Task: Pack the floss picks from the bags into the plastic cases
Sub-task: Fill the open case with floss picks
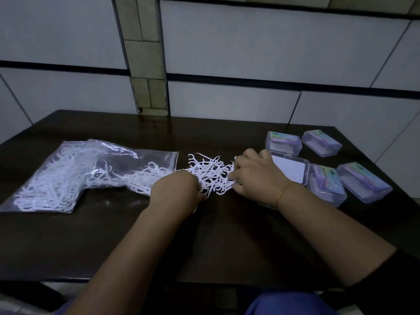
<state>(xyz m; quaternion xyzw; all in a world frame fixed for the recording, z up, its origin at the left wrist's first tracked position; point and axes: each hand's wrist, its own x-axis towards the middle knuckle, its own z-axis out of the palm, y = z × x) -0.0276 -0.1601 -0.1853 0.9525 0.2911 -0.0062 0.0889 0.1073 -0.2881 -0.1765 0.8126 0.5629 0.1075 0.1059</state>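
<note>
A loose heap of white floss picks (210,172) lies mid-table at the mouth of a clear plastic bag (75,171) that still holds many picks. My left hand (177,189) is at the heap's near-left edge, fingers curled down into the picks and hidden beneath the hand. My right hand (256,176) sits at the heap's right side, fingertips curled on some picks. Just behind my right hand an open clear case (293,169) shows a white inside.
Several shut clear cases with purple labels stand on the right: two at the back (284,143) (321,143) and two nearer (327,184) (363,181). The dark table (113,235) ends at a tiled wall behind; its front edge is near my lap.
</note>
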